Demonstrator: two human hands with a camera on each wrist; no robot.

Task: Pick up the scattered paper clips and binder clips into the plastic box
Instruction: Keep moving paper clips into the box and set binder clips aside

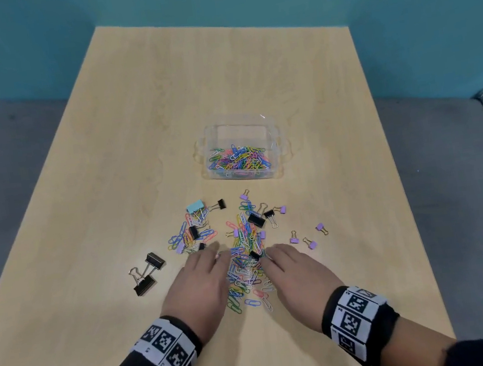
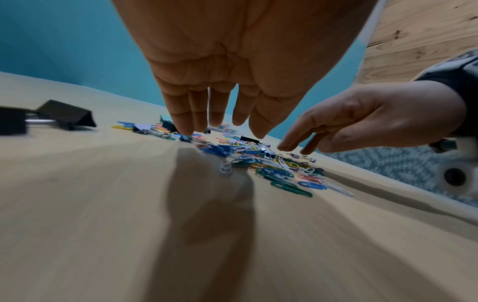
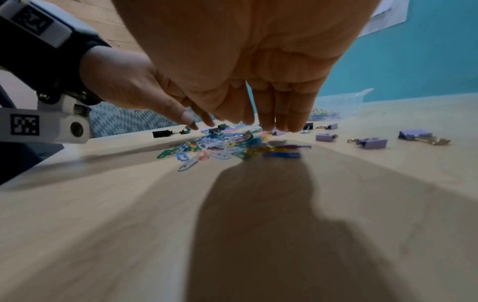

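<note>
A heap of coloured paper clips (image 1: 245, 264) lies on the wooden table (image 1: 111, 174), mixed with black and purple binder clips. My left hand (image 1: 200, 282) and right hand (image 1: 293, 270) flank the heap, palms down, fingers straight and hovering just above the clips. Neither hand holds anything. In the left wrist view the left fingers (image 2: 204, 114) hang over the clips (image 2: 258, 161); the right wrist view shows the right fingers (image 3: 282, 114) above the clips (image 3: 227, 147). The clear plastic box (image 1: 240, 149) stands farther back, holding many paper clips.
Two large black binder clips (image 1: 147, 272) lie left of the hands. Small purple binder clips (image 1: 308, 240) are scattered to the right. A light blue binder clip (image 1: 195, 206) sits near a second patch of paper clips (image 1: 190, 234). Grey seating surrounds the table.
</note>
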